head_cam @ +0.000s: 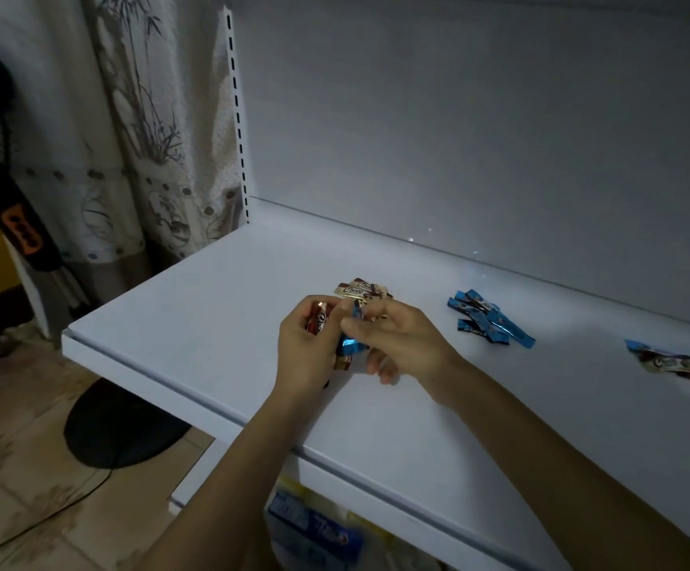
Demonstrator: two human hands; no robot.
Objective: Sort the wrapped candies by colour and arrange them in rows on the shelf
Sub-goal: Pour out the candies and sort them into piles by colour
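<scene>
The blue foil-wrapped candy [351,342] is in the air just above the white metal shelf [195,323], between the two hands. The right hand [397,344] pinches its upper end between thumb and forefinger, with the other fingers loosely curled below. It seems to me that this hand is drawing the candy out of a mixed bunch, so that it can go to its own colour. The left hand [306,352] is curled round a red and brown wrapped candy [319,323], on which the word "Choco" can be read in white letters. Something brownish also shows under this hand, but I cannot tell whether it is another candy. Just behind the hands, the cream and gold wrapped candies [360,291] lie together on the shelf, and the top one also carries "Choco". To the right, apart from them, a heap of blue wrapped candies [487,323] is collected, not yet in a straight row; probably the pinched blue one belongs there. Further right, near the edge of the view, lie some pale blue and purple wrapped candies [664,362], and their writing is too blurred to read. So the colours are partly separated, but I judge the rows are not yet made. At the left of the back panel stands a slotted white upright [238,129], and beside it hangs a curtain printed with bamboo [141,117]. On the lower level, blue and yellow packets [314,525] are seen, with no readable label.
</scene>
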